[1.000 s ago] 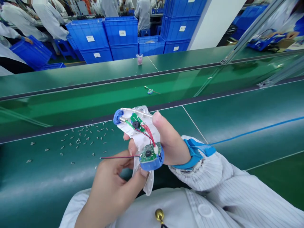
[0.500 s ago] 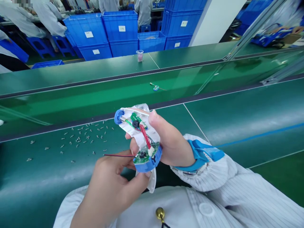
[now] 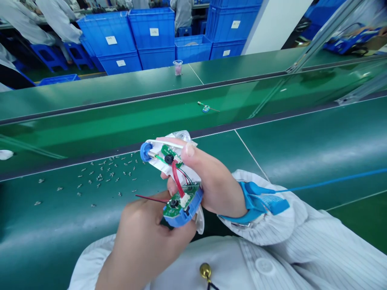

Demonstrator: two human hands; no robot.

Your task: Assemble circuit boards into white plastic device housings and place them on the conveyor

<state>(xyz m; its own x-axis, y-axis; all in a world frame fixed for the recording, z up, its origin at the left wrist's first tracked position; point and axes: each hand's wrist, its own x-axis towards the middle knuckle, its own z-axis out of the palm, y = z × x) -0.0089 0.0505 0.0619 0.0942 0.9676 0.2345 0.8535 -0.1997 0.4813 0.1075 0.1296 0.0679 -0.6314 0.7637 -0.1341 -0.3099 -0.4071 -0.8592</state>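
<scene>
My right hand (image 3: 208, 173) grips a white plastic housing (image 3: 157, 163) from the right, thumb on its upper edge. A small green circuit board (image 3: 167, 152) with a black buzzer sits in the housing, and a blue round cap (image 3: 146, 152) is at its left end. My left hand (image 3: 145, 233) holds a blue plastic part (image 3: 181, 219) from below; a green circuit board (image 3: 173, 204) is seated on it. Red and black wires (image 3: 176, 179) link the two boards. A loose red wire (image 3: 151, 198) sticks out leftward over my left hand. Some of my fingers are hidden behind the parts.
Several small metal pieces (image 3: 111, 174) lie scattered on the green bench (image 3: 60, 225). On the conveyor belt (image 3: 145, 114) lies a small wired board (image 3: 206, 108). Farther back are a plastic cup (image 3: 178, 68), stacked blue crates (image 3: 151, 32) and people in white coats. A blue wrist-strap cord (image 3: 332, 183) runs right.
The blue part with its board has tilted and shifted slightly down and left in my left hand. The housing has moved slightly left. The board on the belt has moved right.
</scene>
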